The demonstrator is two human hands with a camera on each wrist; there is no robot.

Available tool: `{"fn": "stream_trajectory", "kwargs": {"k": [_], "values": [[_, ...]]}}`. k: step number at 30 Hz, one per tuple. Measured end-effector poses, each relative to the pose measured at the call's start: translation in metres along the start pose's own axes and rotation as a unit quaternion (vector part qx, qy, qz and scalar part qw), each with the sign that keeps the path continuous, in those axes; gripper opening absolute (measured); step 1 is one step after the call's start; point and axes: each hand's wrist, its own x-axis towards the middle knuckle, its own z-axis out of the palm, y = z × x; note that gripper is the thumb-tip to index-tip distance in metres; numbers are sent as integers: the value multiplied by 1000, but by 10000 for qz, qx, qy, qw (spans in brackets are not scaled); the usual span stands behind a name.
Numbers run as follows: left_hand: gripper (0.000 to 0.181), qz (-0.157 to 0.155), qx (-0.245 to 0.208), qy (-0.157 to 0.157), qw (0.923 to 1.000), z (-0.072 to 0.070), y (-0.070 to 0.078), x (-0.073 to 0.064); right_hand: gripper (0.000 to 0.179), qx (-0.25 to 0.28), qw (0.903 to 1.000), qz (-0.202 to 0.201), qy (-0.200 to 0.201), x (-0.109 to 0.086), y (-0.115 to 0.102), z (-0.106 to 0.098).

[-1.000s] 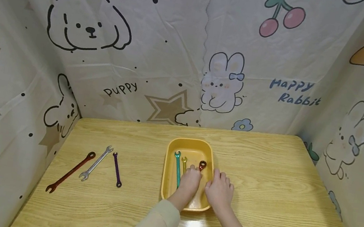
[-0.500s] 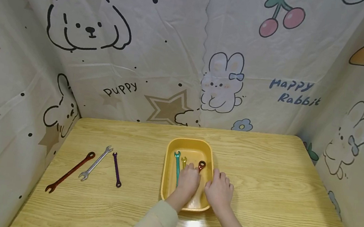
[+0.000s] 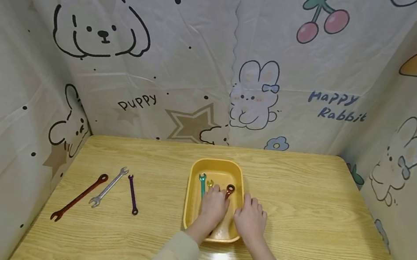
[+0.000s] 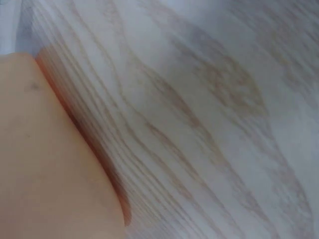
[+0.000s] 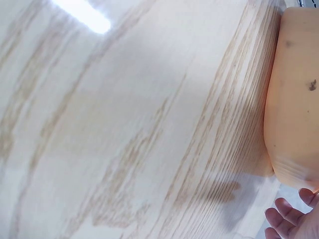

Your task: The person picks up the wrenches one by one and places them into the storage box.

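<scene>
A yellow plastic tray [image 3: 191, 190] stands at mid-table in the head view. My left hand [image 3: 214, 206] reaches down into it, with the red ring-ended wrench [image 3: 230, 188] between its fingers and thumb; the hand hides most of the shaft. Left of that hand lie a teal wrench [image 3: 202, 179] and a gold wrench [image 3: 210, 183], both partly covered. My right hand [image 3: 251, 218] holds the tray's right rim, thumb over the edge. In the right wrist view its curled fingers [image 5: 286, 216] show beside the tray's wall [image 5: 294, 109]. Only tray wall [image 4: 55, 149] and table appear in the left wrist view.
On the wooden table [image 3: 313, 207], left of the tray, lie a long red wrench [image 3: 79, 197], a silver wrench [image 3: 109, 187] and a purple wrench [image 3: 133, 195]. Printed cloth [image 3: 185, 69] walls off the table at the back and sides.
My left hand has shifted slightly left inside the tray, covering more of the teal and gold wrenches. The right hand keeps its place on the rim. The wrenches outside lie still.
</scene>
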Motion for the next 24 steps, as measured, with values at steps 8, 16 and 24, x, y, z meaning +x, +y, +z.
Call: {"fn": "stream_trajectory", "kwargs": {"k": [8,16,24], "values": [[22,215,26,270,9994,-11,-4,3,45,-7,10000,0,-23,0,1,1],[31,71,169,199,9996,-24,-13,3,45,27,10000,-7,-79,0,0,0],[31,45,-228,559,9982,-34,-30,-2,44,87,9998,5,-172,0,0,-1]]}}
